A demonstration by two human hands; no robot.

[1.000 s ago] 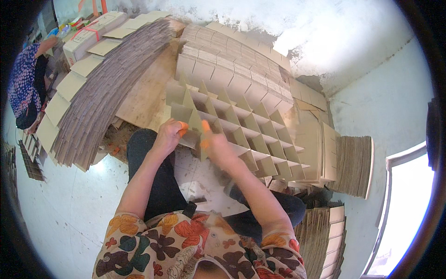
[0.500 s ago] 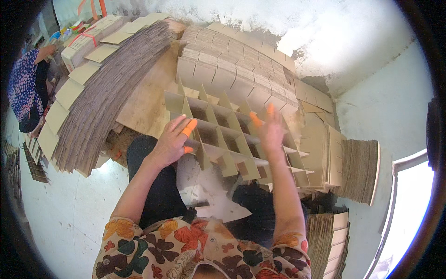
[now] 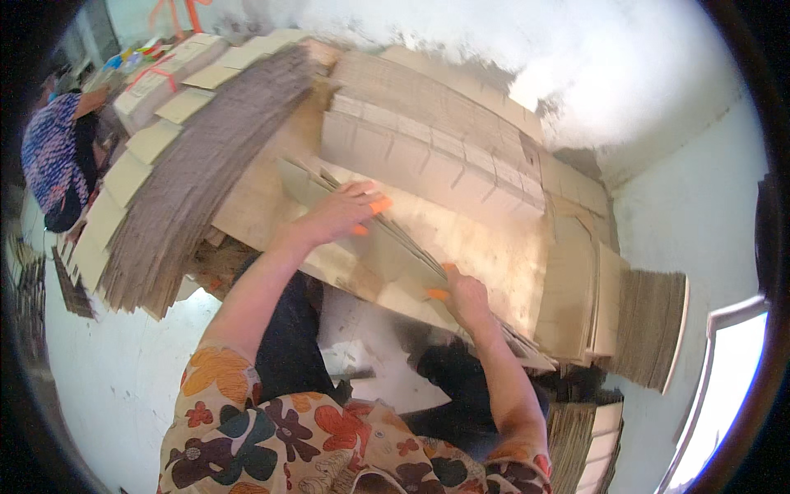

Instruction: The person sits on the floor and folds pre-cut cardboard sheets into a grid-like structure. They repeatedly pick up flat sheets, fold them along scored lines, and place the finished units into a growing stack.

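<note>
A cardboard divider [image 3: 399, 255], folded flat into a thin bundle of strips, stands slantwise on a plywood board [image 3: 502, 251]. My left hand [image 3: 341, 216] is closed over its upper edge, left of the middle. Further right and nearer to me, my right hand [image 3: 467, 300] grips the same edge. Orange covers sit on some fingers of both hands. The bundle's right end reaches past my right hand toward the board's near right corner.
Stacked slotted cardboard strips [image 3: 428, 152] line the board's far side. A long fanned cardboard stack [image 3: 210, 156] lies left, and more sheets [image 3: 650, 321] stand right. Another person [image 3: 58, 156] bends at far left, near a strapped carton [image 3: 148, 95]. My knees are below the board.
The open cardboard grid has been collapsed flat into a narrow bundle. My left hand has moved right onto its edge; my right hand has come down nearer to me. The view has shifted slightly.
</note>
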